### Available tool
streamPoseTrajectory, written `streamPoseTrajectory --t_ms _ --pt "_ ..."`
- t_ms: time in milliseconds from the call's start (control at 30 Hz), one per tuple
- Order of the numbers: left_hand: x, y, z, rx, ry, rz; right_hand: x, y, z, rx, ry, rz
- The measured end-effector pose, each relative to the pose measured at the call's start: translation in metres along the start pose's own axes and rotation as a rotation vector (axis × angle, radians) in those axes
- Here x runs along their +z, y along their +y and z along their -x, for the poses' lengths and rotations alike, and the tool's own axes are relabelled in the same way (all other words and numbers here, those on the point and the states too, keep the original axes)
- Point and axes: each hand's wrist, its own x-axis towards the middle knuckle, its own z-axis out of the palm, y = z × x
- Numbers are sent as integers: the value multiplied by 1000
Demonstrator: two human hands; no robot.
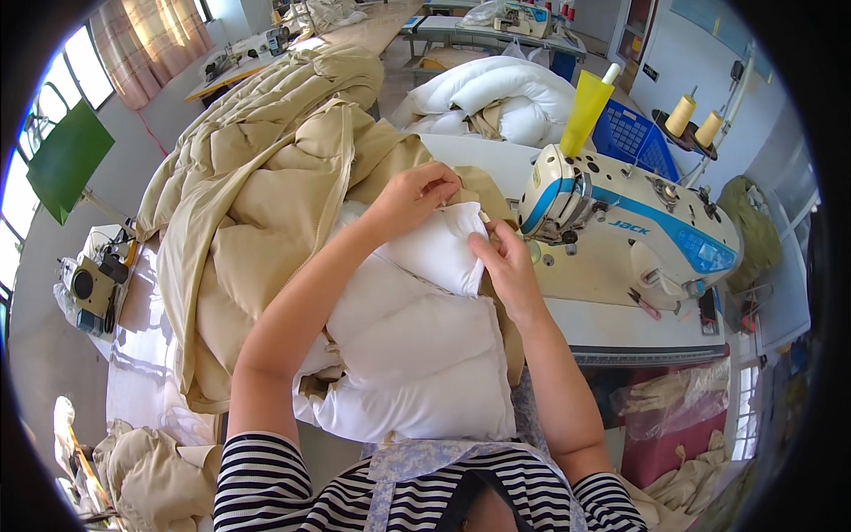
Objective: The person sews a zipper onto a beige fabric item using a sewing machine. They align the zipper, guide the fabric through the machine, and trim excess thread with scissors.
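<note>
A quilted, padded garment with a white lining and khaki outer fabric spreads across my lap and the sewing table. At the top edge of the lining, my left hand pinches the cloth with bent fingers. Opposite it, my right hand grips the lining's right edge between thumb and fingers, where white meets khaki. A small pale tab shows between the hands; its kind cannot be made out. Just right of my right hand stands the head of a white and blue sewing machine.
A yellow holder rises from the machine, with a blue basket behind. Thread cones stand at the right. Small snips lie on the machine table. White padded pieces are heaped beyond; a green panel stands at left.
</note>
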Motion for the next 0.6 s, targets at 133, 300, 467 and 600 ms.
streamPoseTrajectory --t_ms 133,300,467,600 --pt "2 23 7 284 162 -213 1 -4 -7 -150 71 119" --pt "5 48 32 280 300 -89 13 -2 -11 -218 111 45" --pt "4 46 43 111 131 96 13 3 -10 -317 86 53" --pt "1 43 41 91 64 77 13 0 -13 -381 107 190"
